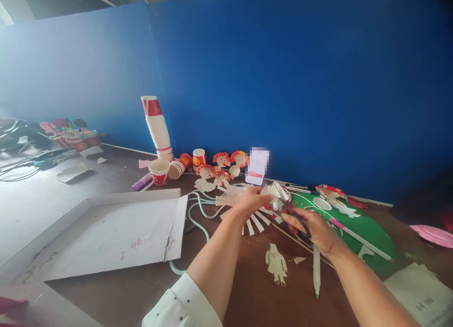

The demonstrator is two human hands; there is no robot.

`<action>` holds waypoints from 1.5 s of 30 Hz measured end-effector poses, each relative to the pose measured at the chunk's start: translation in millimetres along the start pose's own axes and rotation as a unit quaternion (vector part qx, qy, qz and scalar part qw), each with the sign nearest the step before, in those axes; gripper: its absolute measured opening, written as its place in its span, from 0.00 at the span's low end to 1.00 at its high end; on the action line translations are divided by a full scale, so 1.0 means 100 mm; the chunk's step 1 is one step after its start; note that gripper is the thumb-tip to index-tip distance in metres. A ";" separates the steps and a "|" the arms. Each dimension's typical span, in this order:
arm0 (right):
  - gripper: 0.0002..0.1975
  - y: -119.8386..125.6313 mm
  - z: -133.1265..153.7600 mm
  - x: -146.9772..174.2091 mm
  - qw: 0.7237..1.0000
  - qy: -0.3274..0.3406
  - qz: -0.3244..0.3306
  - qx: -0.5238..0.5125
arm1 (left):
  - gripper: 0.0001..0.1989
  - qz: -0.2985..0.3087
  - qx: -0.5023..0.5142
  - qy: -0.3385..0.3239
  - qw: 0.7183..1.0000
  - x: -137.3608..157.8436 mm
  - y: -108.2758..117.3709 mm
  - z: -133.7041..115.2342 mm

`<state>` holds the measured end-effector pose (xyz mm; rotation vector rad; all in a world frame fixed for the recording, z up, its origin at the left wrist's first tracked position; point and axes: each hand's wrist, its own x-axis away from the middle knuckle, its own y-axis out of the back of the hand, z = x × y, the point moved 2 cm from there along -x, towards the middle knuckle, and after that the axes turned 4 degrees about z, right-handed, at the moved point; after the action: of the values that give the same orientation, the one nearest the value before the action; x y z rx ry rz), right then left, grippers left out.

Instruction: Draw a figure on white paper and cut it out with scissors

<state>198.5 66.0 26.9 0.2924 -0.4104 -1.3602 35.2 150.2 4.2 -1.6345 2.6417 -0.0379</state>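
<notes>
My left hand is closed on a piece of white paper, pinching it between thumb and fingers. In my right hand is a pair of scissors with dark handles, its blades pointing up and left at the paper; whether they are touching it I cannot tell. Beneath my left hand lies a cut paper cup with its white strips fanned out. Nearer to me rest a white paper figure with drawn lines and a white marker with a green tip.
A stack of paper cups leans by the blue partition. Paper dolls with red-fringed heads lie near a phone. A shallow white box lid is on the left, a green sheet on the right.
</notes>
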 end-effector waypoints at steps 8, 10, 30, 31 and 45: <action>0.17 0.00 0.01 0.00 1.000 0.007 -0.010 0.011 | 0.13 0.002 0.017 0.002 1.000 0.01 0.00 -0.03; 0.17 0.00 0.01 0.00 1.000 0.010 -0.015 0.014 | 0.13 0.004 0.020 0.004 1.000 0.02 -0.01 -0.04; 0.17 0.00 0.01 0.00 1.000 0.002 -0.016 0.007 | 0.14 0.001 0.037 0.009 0.999 -0.01 0.01 0.02; 0.17 0.00 0.01 0.00 1.000 0.001 -0.014 0.007 | 0.14 0.000 0.035 0.010 0.999 -0.01 0.01 0.03; 0.18 0.00 0.00 -0.02 1.000 0.016 -0.016 0.005 | 0.15 -0.002 0.047 0.005 0.999 -0.01 0.01 0.03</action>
<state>197.8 67.6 26.8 0.3292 -0.3873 -1.3830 34.9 151.9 0.8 -1.6157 2.6007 -0.1684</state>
